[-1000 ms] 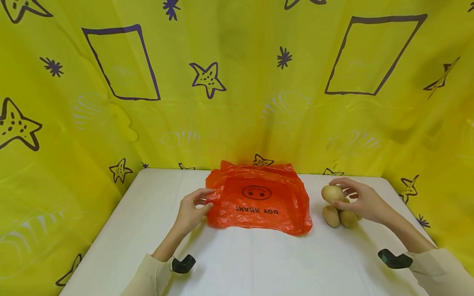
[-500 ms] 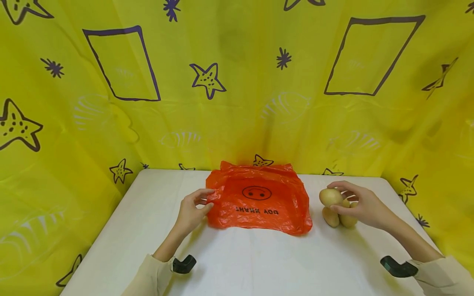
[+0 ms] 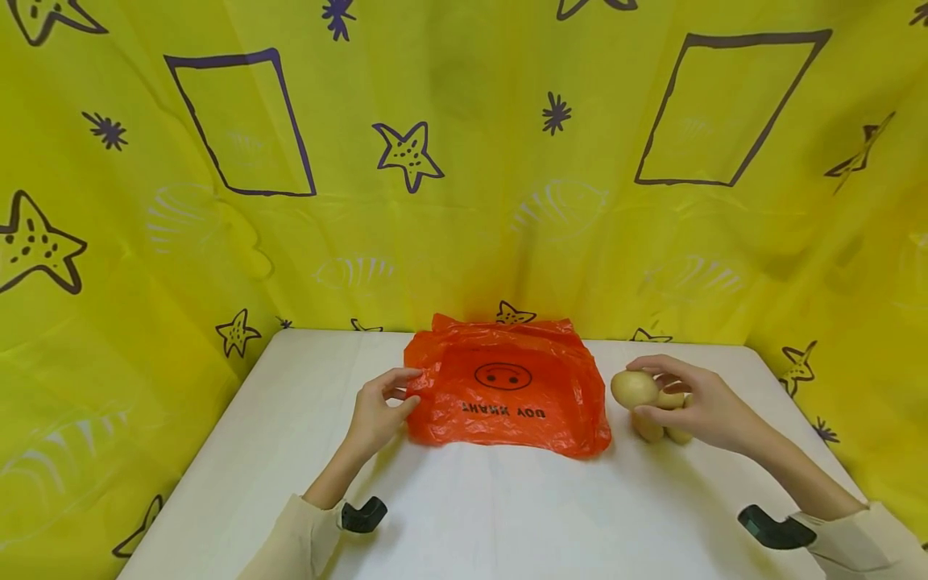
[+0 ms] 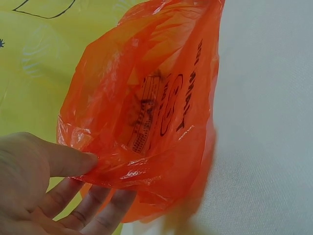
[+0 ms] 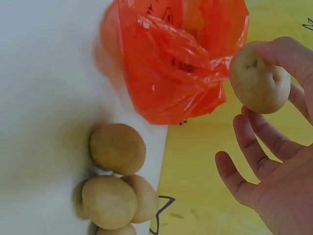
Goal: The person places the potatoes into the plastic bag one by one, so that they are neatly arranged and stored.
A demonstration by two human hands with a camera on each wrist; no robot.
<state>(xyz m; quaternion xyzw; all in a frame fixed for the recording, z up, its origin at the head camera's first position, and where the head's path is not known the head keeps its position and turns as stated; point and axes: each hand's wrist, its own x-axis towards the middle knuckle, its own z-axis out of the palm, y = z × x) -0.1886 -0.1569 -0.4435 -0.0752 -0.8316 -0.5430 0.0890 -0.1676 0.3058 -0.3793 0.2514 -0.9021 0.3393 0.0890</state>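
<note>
A red plastic bag (image 3: 507, 431) with a printed pig snout and lettering stands on the table, its mouth spread open. My left hand (image 3: 373, 419) pinches the bag's left rim; in the left wrist view the thumb (image 4: 73, 161) lies on one side of the film and the fingers on the other. Between the thumb and fingers of my right hand (image 3: 714, 407) is a potato (image 5: 259, 81), held above the table just right of the bag. Several more potatoes (image 5: 110, 201) lie clustered on the table below that hand, partly hidden by it in the head view.
The white-covered table (image 3: 464, 524) meets a yellow curtain (image 3: 464, 242) with drawn starfish at its back and sides. Dark wrist mounts (image 3: 776, 528) stick out inward from both sleeves.
My right hand has carried the potato left and slightly down, from over the other potatoes toward the bag. The left hand and the bag stay in place.
</note>
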